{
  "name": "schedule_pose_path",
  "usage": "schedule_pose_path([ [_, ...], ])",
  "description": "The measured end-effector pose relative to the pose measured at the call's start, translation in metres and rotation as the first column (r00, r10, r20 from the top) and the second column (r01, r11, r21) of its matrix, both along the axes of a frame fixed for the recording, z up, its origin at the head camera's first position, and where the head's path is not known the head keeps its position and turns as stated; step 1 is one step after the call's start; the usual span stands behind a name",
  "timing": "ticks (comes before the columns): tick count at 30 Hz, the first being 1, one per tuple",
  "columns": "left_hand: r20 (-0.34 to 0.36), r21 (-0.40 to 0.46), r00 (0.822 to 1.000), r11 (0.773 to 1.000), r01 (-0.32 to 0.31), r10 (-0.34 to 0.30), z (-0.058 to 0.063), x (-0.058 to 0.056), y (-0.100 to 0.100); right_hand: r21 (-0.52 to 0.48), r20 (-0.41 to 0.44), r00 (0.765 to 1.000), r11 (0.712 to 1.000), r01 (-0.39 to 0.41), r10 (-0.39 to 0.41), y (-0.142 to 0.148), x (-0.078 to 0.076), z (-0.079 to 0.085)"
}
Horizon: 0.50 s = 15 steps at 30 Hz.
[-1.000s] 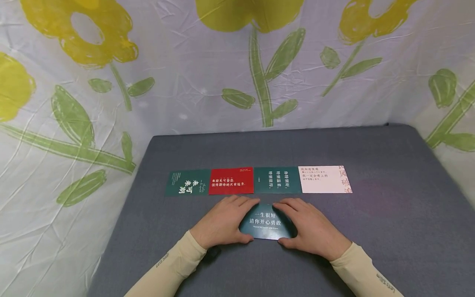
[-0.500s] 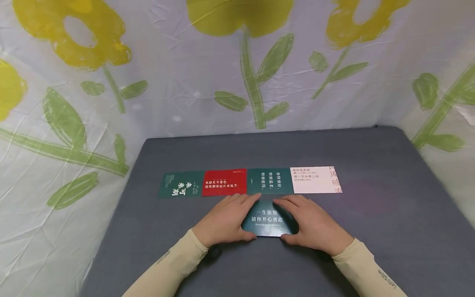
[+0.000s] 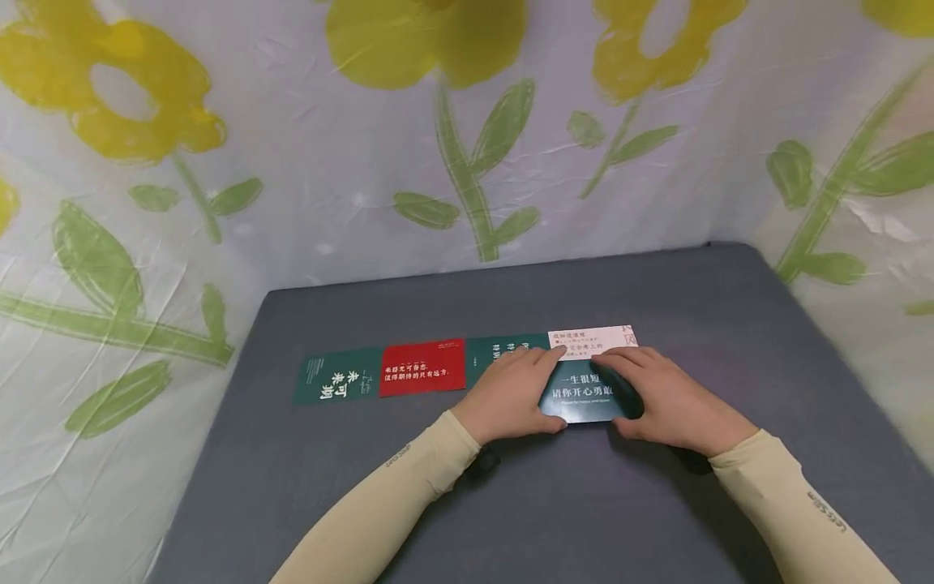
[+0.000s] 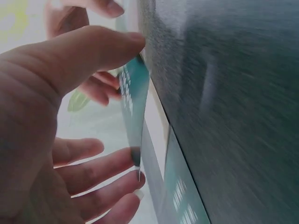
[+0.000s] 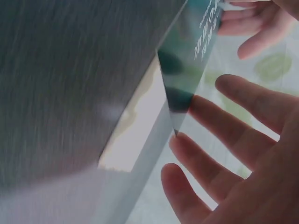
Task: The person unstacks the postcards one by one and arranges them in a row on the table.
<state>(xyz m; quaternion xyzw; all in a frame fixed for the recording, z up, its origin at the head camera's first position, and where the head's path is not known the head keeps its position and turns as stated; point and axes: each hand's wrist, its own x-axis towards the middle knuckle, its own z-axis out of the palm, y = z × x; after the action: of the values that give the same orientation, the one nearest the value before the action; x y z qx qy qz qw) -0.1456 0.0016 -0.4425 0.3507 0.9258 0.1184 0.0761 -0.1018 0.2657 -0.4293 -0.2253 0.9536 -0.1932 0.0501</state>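
A glossy teal postcard (image 3: 582,399) with white lettering is held between my two hands, text side up. My left hand (image 3: 511,393) grips its left end, the thumb on the near edge and the fingertips at the far edge. My right hand (image 3: 674,405) grips the opposite end the same way. Both wrist views show the teal postcard (image 4: 134,100) raised off the table at a slant. Beneath and beyond it lies a pink-white postcard (image 3: 576,341), its lower part hidden in the head view. A dark green postcard (image 3: 485,350) is partly covered by my left hand.
A red postcard (image 3: 423,369) and another dark green postcard (image 3: 338,377) continue the row to the left, edge to edge. All lie on a grey cloth-covered table (image 3: 350,487). A white curtain (image 3: 306,146) with yellow flowers hangs behind the table's far edge.
Both hands have carried the teal postcard right and away from me, from in front of the row to over the pink-white postcard. The head view has shifted too; the row stays put.
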Motion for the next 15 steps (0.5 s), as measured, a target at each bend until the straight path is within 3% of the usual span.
schedule_pose_path([
  [8, -0.041, -0.008, 0.999, 1.0, 0.006, -0.007, -0.004, -0.023, 0.05, -0.011, 0.045, 0.998, 0.999, 0.037, -0.037, 0.045, -0.015, 0.001],
  [15, -0.07, 0.0, 0.997, 0.999, 0.038, -0.038, -0.01, -0.043, 0.092, 0.037, 0.083, 0.991, 0.994, 0.102, -0.105, 0.078, -0.028, -0.006],
])
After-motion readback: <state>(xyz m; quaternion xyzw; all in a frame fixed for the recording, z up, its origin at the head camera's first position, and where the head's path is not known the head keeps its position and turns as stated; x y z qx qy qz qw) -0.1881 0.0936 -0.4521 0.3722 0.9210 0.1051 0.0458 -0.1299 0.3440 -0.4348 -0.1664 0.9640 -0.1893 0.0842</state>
